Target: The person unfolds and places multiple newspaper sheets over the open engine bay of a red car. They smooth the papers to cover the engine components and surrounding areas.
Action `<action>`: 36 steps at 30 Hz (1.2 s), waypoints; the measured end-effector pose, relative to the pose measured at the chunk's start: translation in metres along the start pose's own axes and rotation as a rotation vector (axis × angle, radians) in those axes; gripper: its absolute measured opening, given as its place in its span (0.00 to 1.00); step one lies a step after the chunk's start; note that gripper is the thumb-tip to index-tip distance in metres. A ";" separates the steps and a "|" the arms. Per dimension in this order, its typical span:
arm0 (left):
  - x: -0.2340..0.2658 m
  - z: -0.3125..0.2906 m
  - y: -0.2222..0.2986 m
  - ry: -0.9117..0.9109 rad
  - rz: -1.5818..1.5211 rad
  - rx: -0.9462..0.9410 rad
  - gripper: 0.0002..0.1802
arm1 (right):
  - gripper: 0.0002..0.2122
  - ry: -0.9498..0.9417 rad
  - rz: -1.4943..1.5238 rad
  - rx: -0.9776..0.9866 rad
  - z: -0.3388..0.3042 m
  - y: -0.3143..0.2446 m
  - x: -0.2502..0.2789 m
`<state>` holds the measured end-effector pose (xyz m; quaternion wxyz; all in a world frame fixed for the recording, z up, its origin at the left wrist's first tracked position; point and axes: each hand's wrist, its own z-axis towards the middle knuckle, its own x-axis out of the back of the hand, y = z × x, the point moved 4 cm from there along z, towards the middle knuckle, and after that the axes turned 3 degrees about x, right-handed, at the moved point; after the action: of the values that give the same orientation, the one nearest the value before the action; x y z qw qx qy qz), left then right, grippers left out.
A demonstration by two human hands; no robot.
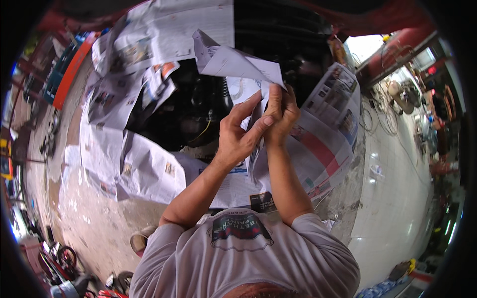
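Both hands are together over a dark engine bay. My right hand grips a folded sheet of printed white paper, its fingers closed round the lower end. The sheet's creased upper part sticks out to the far left above the hands. My left hand holds the same paper from the other side, with its index finger stretched along it and its thumb reaching across to the right hand. Another part of the paper hangs between the wrists. Some left fingers are hidden behind the paper.
Newspaper sheets drape the bay's near and left edges, and more newspaper covers its right edge. A thin yellow strand shows among the dark engine parts. Cables lie on the right floor. Motorcycles stand at lower left.
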<state>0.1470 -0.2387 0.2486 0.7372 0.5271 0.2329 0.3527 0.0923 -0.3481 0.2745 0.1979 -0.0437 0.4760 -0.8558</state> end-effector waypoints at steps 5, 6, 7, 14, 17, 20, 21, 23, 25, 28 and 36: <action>-0.045 0.033 -0.002 0.029 -0.322 0.116 0.20 | 0.14 -0.053 0.096 0.087 0.031 0.006 0.035; -0.049 0.040 -0.003 0.031 -0.324 0.107 0.18 | 0.13 -0.064 0.106 0.116 0.039 0.005 0.037; -0.053 0.049 -0.003 0.033 -0.331 0.097 0.16 | 0.12 -0.074 0.112 0.146 0.047 0.003 0.040; 0.106 0.219 -0.073 0.414 -0.078 0.204 0.16 | 0.11 0.116 -0.281 0.180 0.213 0.030 0.153; 0.229 0.333 -0.166 0.349 0.550 0.194 0.22 | 0.13 0.072 -0.088 0.060 0.304 0.081 0.189; 0.248 0.392 -0.225 0.217 0.917 0.104 0.23 | 0.14 -0.059 -0.137 -0.228 0.377 0.161 0.231; 0.256 0.406 -0.241 0.215 0.945 0.174 0.23 | 0.14 -0.074 -0.161 -0.256 0.392 0.179 0.232; 0.250 0.430 -0.258 0.234 0.808 0.159 0.29 | 0.15 -0.095 -0.219 -0.306 0.419 0.210 0.238; 0.225 0.457 -0.269 0.171 0.713 0.317 0.31 | 0.16 -0.099 -0.325 -0.259 0.442 0.235 0.255; 0.216 0.503 -0.247 0.212 0.995 0.204 0.24 | 0.19 -0.111 -0.531 -0.145 0.469 0.259 0.253; 0.117 0.482 -0.172 0.087 1.485 -0.930 0.39 | 0.16 -0.059 -0.828 -0.127 0.465 0.329 0.226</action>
<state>0.6139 -0.4786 0.2519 0.4478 0.1745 -0.3099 0.8203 0.1049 -0.9588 0.2272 -0.1521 -0.2680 0.4642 -0.8304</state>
